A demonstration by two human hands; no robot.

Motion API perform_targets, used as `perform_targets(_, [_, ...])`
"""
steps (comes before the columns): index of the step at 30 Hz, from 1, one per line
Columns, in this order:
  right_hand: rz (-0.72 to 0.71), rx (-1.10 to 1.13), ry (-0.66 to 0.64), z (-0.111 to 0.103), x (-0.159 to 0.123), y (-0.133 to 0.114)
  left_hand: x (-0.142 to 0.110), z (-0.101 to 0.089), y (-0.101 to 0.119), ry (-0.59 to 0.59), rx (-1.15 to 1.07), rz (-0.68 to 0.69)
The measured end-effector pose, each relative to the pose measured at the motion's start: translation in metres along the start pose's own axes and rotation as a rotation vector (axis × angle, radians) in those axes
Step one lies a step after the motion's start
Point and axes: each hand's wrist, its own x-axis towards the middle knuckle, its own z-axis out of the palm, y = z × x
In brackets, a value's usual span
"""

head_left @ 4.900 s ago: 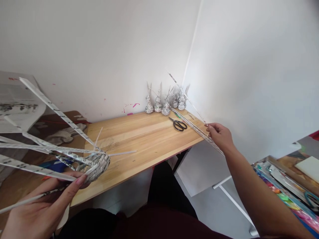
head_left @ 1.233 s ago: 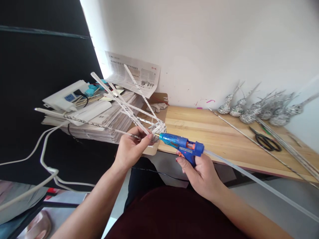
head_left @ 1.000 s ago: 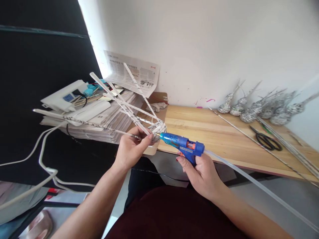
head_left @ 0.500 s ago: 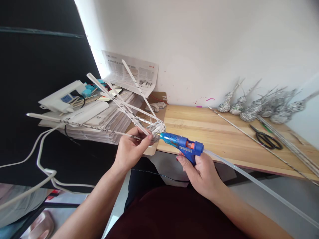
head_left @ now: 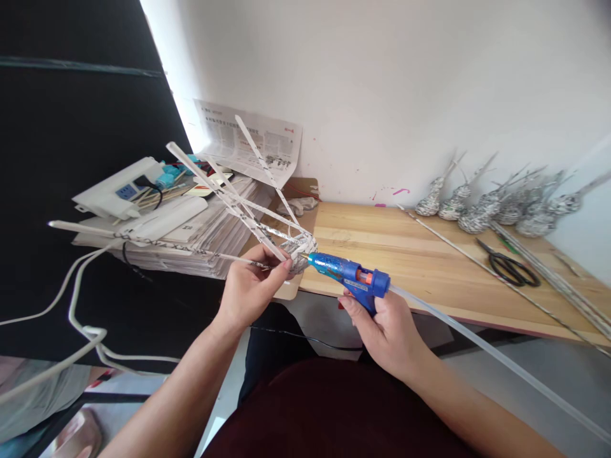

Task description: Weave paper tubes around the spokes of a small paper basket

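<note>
Newspaper-strip construction: woven piece (head_left: 308, 243) at dial centre, paper strips (head_left: 191, 166) fanned out toward 9 to 11 o'clock. Left hand (head_left: 252, 280) at 8 o'clock, with grip clamped on the near edge of the woven piece. Right hand (head_left: 389, 331) between 4 and 5 o'clock, with grip clamped around the handle of the blue glue gun (head_left: 351, 273); nozzle tip at the woven piece, contact not determinable. On wooden surface (head_left: 382, 235): black scissors (head_left: 512, 268) at 3 o'clock, gourd-shaped woven pieces (head_left: 480, 210) between 2 and 3. Paper stack (head_left: 222, 232) at 9 o'clock; newspaper sheet (head_left: 267, 137) at 11.
</note>
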Motion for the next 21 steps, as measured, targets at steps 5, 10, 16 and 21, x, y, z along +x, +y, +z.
perform_targets(5, [-0.003, 0.007, -0.013, -0.001, 0.001, 0.002, 0.002, 0.0, 0.001, 0.018, 0.01, -0.004])
perform_targets(10, [0.088, 0.116, -0.013, -0.001, 0.006, 0.006, 0.005, -0.006, 0.001, 0.094, 0.035, 0.024])
perform_targets(16, [0.548, 0.859, -0.169, 0.028, 0.046, 0.022, 0.002, -0.023, 0.01, 0.262, 0.013, 0.099])
perform_targets(21, [0.922, 1.144, -0.324, 0.078, 0.097, 0.021, -0.003, -0.038, 0.015, 0.374, 0.048, 0.13])
